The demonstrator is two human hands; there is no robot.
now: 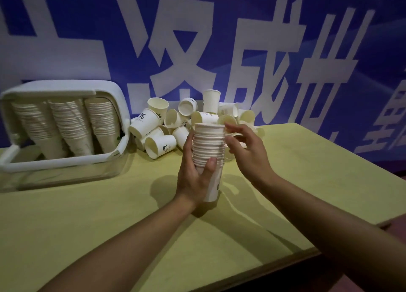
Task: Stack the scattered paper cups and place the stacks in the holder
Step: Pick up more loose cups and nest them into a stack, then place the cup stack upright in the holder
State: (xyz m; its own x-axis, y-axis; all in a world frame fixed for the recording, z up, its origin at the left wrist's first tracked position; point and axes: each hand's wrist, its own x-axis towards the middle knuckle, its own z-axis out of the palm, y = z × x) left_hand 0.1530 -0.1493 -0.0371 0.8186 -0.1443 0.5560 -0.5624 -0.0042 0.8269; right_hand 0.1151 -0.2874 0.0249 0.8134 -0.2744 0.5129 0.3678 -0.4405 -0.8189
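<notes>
Centrally, just in front of the loose pile of cups (189, 120), the left hand (195, 175) grips a tall stack of cups (208, 151), rims up. Its thumb lies across the near side of the stack over the lowest rims, and its fingers curl round the far left side. The stack stands upright; whether its base touches the table (87, 214) I cannot tell, as the wrist hides it.

To the right of the stack the right hand (246, 148) is open with loosely bent fingers, holding nothing. Its fingertips (228, 126) sit just beside the top rims of the stack; whether they touch is unclear.

Well to the left of the stack, the white holder (66, 159) rests on the table with three stacks (72, 124) leaning inside it. Behind the pile hangs a blue banner (219, 39) with large white characters.
</notes>
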